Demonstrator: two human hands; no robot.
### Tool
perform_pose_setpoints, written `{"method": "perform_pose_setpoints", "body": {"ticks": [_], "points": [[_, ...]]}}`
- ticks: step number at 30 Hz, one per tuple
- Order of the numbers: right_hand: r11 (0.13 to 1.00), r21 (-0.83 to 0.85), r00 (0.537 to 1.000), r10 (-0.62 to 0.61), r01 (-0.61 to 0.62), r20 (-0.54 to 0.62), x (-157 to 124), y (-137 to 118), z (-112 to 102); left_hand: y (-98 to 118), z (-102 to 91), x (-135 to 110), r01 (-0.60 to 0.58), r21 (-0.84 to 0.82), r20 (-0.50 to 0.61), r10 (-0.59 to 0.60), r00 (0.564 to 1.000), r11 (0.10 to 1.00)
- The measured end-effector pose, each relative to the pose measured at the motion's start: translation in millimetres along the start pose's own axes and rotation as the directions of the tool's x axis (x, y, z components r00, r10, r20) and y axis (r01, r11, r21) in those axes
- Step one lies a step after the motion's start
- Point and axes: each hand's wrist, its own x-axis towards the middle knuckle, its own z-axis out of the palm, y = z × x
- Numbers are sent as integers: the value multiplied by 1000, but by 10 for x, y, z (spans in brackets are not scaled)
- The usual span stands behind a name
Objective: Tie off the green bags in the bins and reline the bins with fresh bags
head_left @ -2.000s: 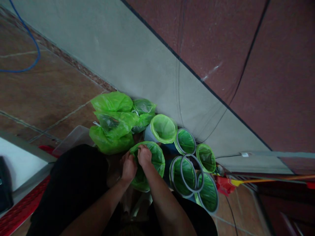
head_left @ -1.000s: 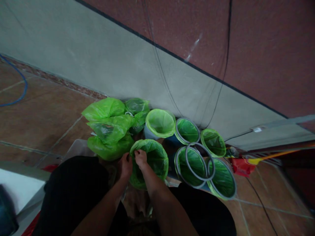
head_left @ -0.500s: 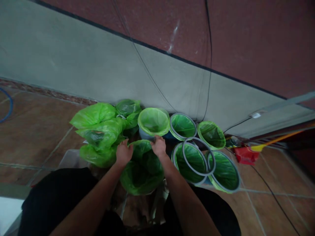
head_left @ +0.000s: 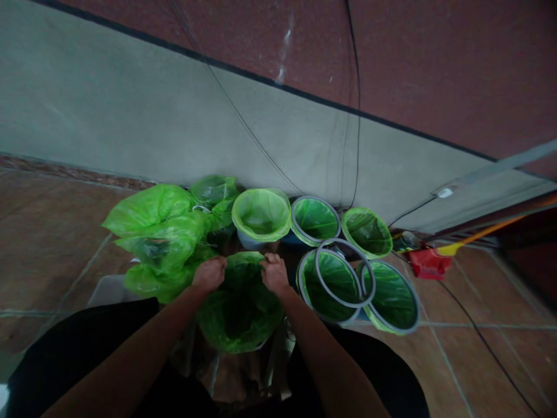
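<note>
A green bin liner (head_left: pixel 240 331) hangs open in the trash bin between my knees, its top edge pulled up at the far side. My left hand (head_left: pixel 210 273) is closed on the liner's edge at the left. At the right, my right hand (head_left: pixel 274 271) grips the same edge with bent fingers. The bin's body is mostly hidden under the liner. Just beyond my hands stands a pale bin with a light green liner (head_left: pixel 261 215) folded over its rim. Bulging green bags (head_left: pixel 163 232) are heaped beside my left hand.
More lined bins stand to the right, including one with a grey rim (head_left: pixel 315 220). A loose grey ring (head_left: pixel 344 273) lies across two bins. Farther right are a red dustpan (head_left: pixel 430 264) and a black cable (head_left: pixel 478 342) on the tiled floor. A wall (head_left: pixel 130 116) runs behind.
The view has shifted slightly. Both hands remain at the liner's far edge, and their fingers have closed more tightly on it.
</note>
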Motion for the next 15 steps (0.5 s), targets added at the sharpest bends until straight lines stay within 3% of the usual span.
{"method": "perform_pose_setpoints", "body": {"ticks": [4, 7, 9, 12, 15], "points": [[991, 136, 996, 27, -15, -85, -3, 4, -23, 52, -108, 35, -1, 33, -17, 1, 1000, 999], [958, 282, 961, 127, -55, -244, 121, 48, -58, 124, -202, 102, -12, 1, -137, 12, 991, 1000], [944, 322, 948, 166, -73, -272, 232, 75, -77, 186, -230, 168, -58, -47, -210, 47, 977, 997], [955, 287, 982, 119, -73, -148, 343, 76, -61, 251, -181, 265, -167, -53, -159, 157, 975, 985], [979, 172, 993, 97, -107, 66, 345, 41, 15, 234, -54, 317, -173, 9, 62, 172, 983, 985]]}}
